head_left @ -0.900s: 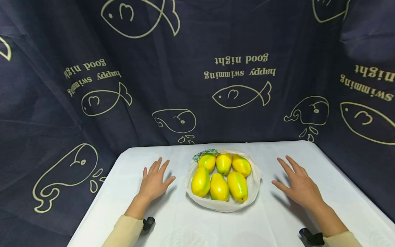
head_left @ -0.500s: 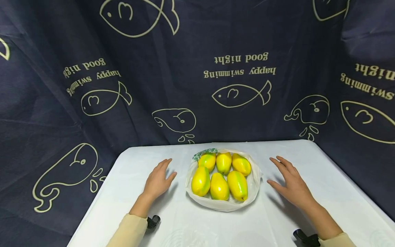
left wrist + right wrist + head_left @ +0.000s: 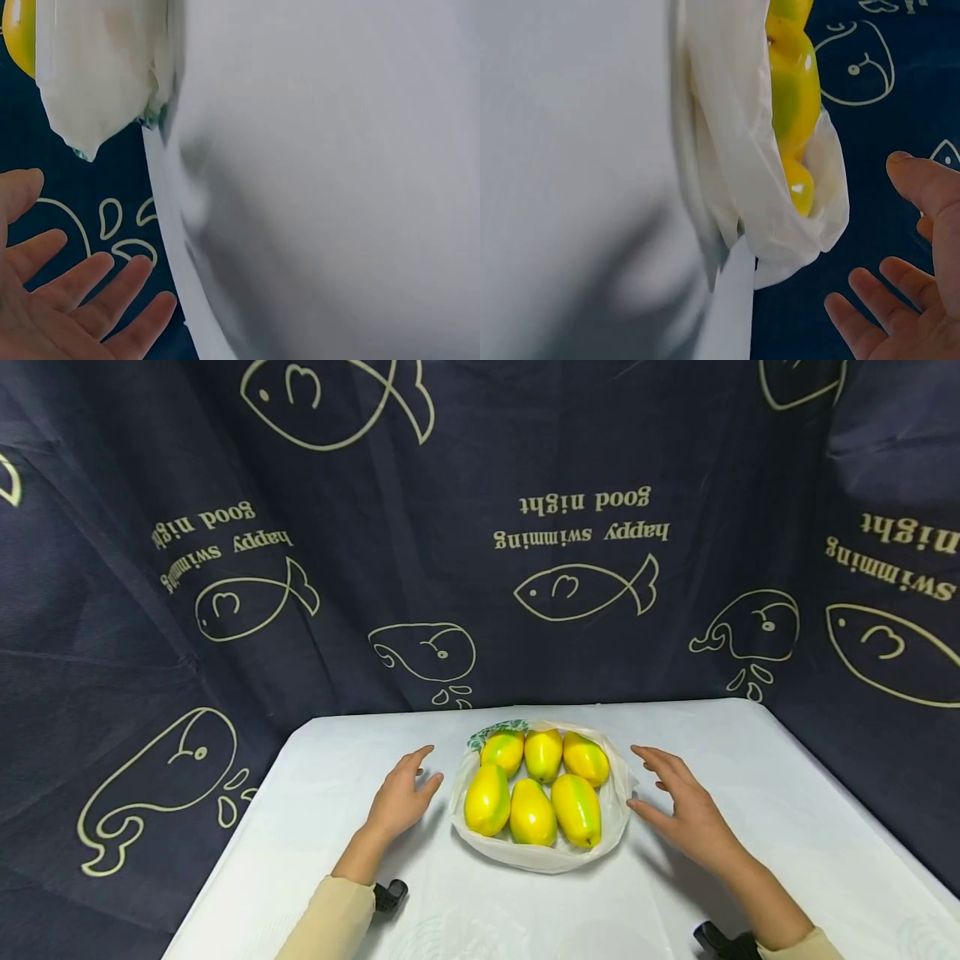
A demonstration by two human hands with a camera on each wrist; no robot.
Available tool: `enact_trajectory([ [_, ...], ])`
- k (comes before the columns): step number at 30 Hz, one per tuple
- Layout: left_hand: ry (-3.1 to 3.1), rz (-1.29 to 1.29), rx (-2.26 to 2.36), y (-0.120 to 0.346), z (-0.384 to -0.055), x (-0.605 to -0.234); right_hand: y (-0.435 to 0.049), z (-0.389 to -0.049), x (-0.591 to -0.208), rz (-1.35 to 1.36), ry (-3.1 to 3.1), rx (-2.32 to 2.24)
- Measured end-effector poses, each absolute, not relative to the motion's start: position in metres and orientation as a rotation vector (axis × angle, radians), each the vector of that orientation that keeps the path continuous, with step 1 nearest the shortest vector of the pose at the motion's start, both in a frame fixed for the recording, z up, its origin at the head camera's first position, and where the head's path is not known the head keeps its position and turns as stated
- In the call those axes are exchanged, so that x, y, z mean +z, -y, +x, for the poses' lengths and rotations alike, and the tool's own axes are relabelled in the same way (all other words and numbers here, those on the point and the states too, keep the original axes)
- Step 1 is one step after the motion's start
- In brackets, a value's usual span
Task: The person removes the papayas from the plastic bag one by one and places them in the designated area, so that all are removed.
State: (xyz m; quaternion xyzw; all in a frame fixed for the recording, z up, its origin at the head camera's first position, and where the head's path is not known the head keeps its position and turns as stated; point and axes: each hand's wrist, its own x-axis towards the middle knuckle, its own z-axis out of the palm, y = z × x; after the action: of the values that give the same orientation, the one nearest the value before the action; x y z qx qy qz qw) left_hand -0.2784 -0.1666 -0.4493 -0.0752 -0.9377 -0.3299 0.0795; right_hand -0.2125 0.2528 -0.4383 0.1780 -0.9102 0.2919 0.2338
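Several yellow-green mangoes (image 3: 533, 814) lie in two rows inside a white plastic bag (image 3: 540, 860), its mouth spread wide and its rim rolled low around them. A green print shows on the bag's far left edge. My left hand (image 3: 400, 799) hovers left of the bag, thumb and fingers spread and holding nothing. Across from it, my right hand (image 3: 688, 810) is close to the bag's right side, fingertips near the rim, fingers relaxed. Both wrist views show the bag's side wall, with my left hand (image 3: 75, 307) and right hand (image 3: 922, 262) apart from it.
The bag stands on a white-covered table (image 3: 480, 910) with rounded far corners. Behind it hangs a dark blue curtain (image 3: 450, 543) printed with fish, whales and upside-down lettering. Black wrist devices (image 3: 390, 895) are strapped under the sleeves.
Both hands have moved inward toward the bag, the left to the right and the right to the left. Their fingers are less spread than before. Bag and mangoes have stayed put.
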Motion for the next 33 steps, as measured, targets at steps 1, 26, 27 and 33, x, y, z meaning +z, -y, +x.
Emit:
enact_trajectory([
  [1,2.798,-0.227,-1.012,0.165,-0.279,-0.45,-0.251,-0.212,-0.439,0.498,2.499,0.825],
  [26,2.694,-0.269,-1.556,0.131,-0.292,-0.464,-0.211,-0.215,-0.445,0.544,2.556,1.134],
  [27,2.679,-0.267,-1.591,0.13,-0.292,-0.464,-0.21,-0.215,-0.445,0.545,2.558,1.161],
  [33,2.594,-0.241,-1.743,0.126,-0.295,-0.466,-0.204,-0.216,-0.445,0.517,2.646,1.292],
])
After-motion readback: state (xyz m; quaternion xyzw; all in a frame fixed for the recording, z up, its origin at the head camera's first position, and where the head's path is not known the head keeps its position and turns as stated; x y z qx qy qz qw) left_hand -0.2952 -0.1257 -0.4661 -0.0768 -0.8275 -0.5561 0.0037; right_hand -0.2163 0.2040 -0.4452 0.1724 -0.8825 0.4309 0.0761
